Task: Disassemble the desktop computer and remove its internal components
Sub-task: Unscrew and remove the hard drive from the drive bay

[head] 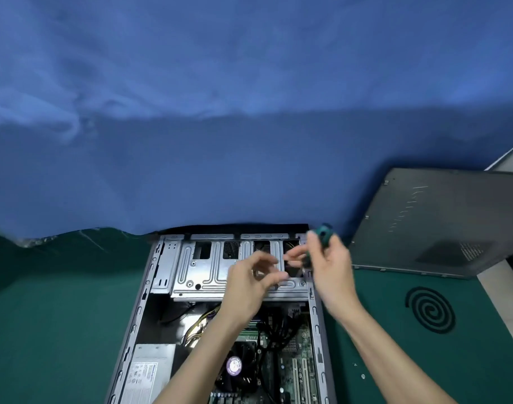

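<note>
A blue cloth (pixel 249 83) filled the upper half of the view behind a green-covered table (pixel 60 316). One desktop computer case (pixel 318 330) lay open on its side at the table's near middle, directly in front of you.

By my reading you were early in the job. The one side panel (pixel 433 223) was already off and lay flat on the table to the right, apart from the case. Nothing else appeared to be out.

Inside the case sat one metal drive cage (pixel 197 269) at the far end. Nearer you were one power supply (pixel 150 371) on the left, one motherboard (pixel 296 363) with two white expansion slots (pixel 300 374), and one cooling fan (pixel 234 366), with a bundle of cables (pixel 197 325) between them. All of these remained to be removed.

Both of your hands hovered over the drive cage. Your left hand (pixel 246 287) had loosely bent fingers with nothing visible in them. Your right hand (pixel 332 272) gripped one green-handled tool (pixel 324 233), blurred, probably a screwdriver.

Two tiny pale specks (pixel 363 376) lay on the table right of the case, too small to identify.
</note>
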Motion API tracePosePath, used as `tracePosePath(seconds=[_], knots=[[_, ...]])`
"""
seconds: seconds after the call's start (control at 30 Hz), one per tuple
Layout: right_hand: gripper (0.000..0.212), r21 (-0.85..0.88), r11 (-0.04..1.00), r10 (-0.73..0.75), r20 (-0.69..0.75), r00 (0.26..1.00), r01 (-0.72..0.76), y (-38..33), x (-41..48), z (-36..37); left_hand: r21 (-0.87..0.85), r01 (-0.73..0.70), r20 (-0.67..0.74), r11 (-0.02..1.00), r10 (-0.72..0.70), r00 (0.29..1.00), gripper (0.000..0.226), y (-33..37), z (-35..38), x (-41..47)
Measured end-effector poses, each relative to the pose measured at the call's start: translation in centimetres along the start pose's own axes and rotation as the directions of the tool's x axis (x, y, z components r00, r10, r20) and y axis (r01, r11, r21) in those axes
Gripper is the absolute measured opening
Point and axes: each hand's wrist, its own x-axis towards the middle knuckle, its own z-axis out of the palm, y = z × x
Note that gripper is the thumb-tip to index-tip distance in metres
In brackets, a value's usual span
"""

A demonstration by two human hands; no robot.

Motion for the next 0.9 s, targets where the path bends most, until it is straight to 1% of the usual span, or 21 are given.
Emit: tracePosePath(seconds=[0.03,0.07,0.1,0.13,0.17,0.2,0.23,0.27,0.3,0.33,0.37,0.4,0.43,0.47,0.53,0.6,0.7,0.73,0.83,0.9], knots=[[0.018,0.075,0.997,0.015,-0.063,0.998,-0.01,-0.4,0.1,-0.6,0.03,0.064,-0.08,0.997,-0.062,0.995,0.023,-0.5,-0.6,-0.5],[0.017,0.092,0.996,0.02,-0.129,0.991,-0.008,-0.6,0.2,-1.4,0.053,0.143,-0.13,0.988,-0.135,0.982,0.025,-1.3,-1.1,-1.1],[0.018,0.021,1.0,0.007,-0.189,0.982,-0.004,-0.5,0.5,-2.1,0.056,0.23,-0.147,0.972,-0.22,0.964,0.027,-2.1,-1.5,-1.8],[0.019,-0.13,0.991,-0.02,-0.215,0.976,-0.009,-0.2,0.7,-2.7,0.05,0.32,-0.137,0.946,-0.311,0.941,0.029,-2.8,-1.7,-2.6],[0.021,-0.327,0.944,-0.033,-0.203,0.979,-0.036,0.3,0.9,-3.0,0.046,0.398,-0.116,0.916,-0.391,0.913,0.03,-3.6,-1.7,-3.3],[0.025,-0.516,0.853,-0.009,-0.171,0.985,-0.082,1.0,0.8,-3.0,0.04,0.454,-0.102,0.89,-0.448,0.888,0.031,-4.2,-1.6,-3.9],[0.03,-0.659,0.742,0.047,-0.135,0.99,-0.125,1.7,0.4,-2.7,0.023,0.492,-0.103,0.87,-0.488,0.867,0.031,-4.7,-1.3,-4.3],[0.034,-0.758,0.637,0.104,-0.097,0.99,-0.141,2.4,-0.1,-2.1,-0.031,0.522,-0.106,0.852,-0.522,0.846,0.033,-5.1,-1.0,-4.5],[0.036,-0.825,0.55,0.144,-0.065,0.988,-0.134,3.1,-0.6,-1.5,-0.131,0.547,-0.093,0.827,-0.56,0.823,0.038,-5.2,-0.6,-4.5],[0.036,-0.871,0.48,0.149,-0.037,0.988,-0.105,3.8,-1.1,-0.9,-0.253,0.562,-0.059,0.787,-0.593,0.803,0.047,-5.2,-0.4,-4.3],[0.034,-0.905,0.42,0.128,-0.02,0.992,-0.073,4.5,-1.4,-0.5,-0.368,0.566,-0.025,0.738,-0.616,0.787,0.055,-5.2,-0.2,-4.0],[0.032,-0.929,0.367,0.096,-0.018,0.995,-0.052,4.9,-1.6,-0.3,-0.452,0.56,-0.003,0.694,-0.629,0.777,0.059,-5.2,-0.1,-3.8],[0.031,-0.946,0.32,0.066,-0.024,0.998,-0.044,5.1,-1.7,-0.2,-0.489,0.547,0.002,0.679,-0.627,0.779,0.052,-5.2,0.0,-3.7],[0.032,-0.958,0.284,0.046,-0.027,0.999,-0.039,5.2,-1.8,-0.1,-0.482,0.54,-0.004,0.69,-0.618,0.786,0.041,-5.4,-0.1,-3.7],[0.034,-0.969,0.246,0.023,-0.017,1.0,-0.022,5.5,-2.1,0.0,-0.445,0.531,-0.019,0.721,-0.6,0.8,0.025,-5.9,-0.1,-3.9],[0.038,-0.97,0.243,-0.004,-0.008,1.0,-0.007,5.8,-2.4,0.0,-0.459,0.514,-0.037,0.724,-0.594,0.804,0.018,-6.6,0.1,-4.0],[0.042,-0.972,0.237,-0.046,0.002,0.999,0.013,6.0,-2.7,0.2,-0.53,0.507,-0.009,0.68,-0.603,0.798,0.015,-6.9,0.3,-4.0],[0.043,-0.974,0.228,-0.051,0.002,0.999,0.013,6.0,-2.8,0.2,-0.531,0.504,0.0,0.681,-0.595,0.804,0.015,-7.0,0.3,-4.0],[0.042,-0.976,0.216,-0.056,0.005,0.998,0.017,6.1,-3.1,0.3,-0.482,0.486,-0.002,0.73,-0.555,0.832,0.014,-7.1,0.2,-3.9],[0.041,-0.973,0.231,-0.069,0.008,0.998,0.024,6.2,-3.2,0.3,-0.462,0.478,0.001,0.747,-0.539,0.842,0.014,-7.1,0.1,-4.0]])
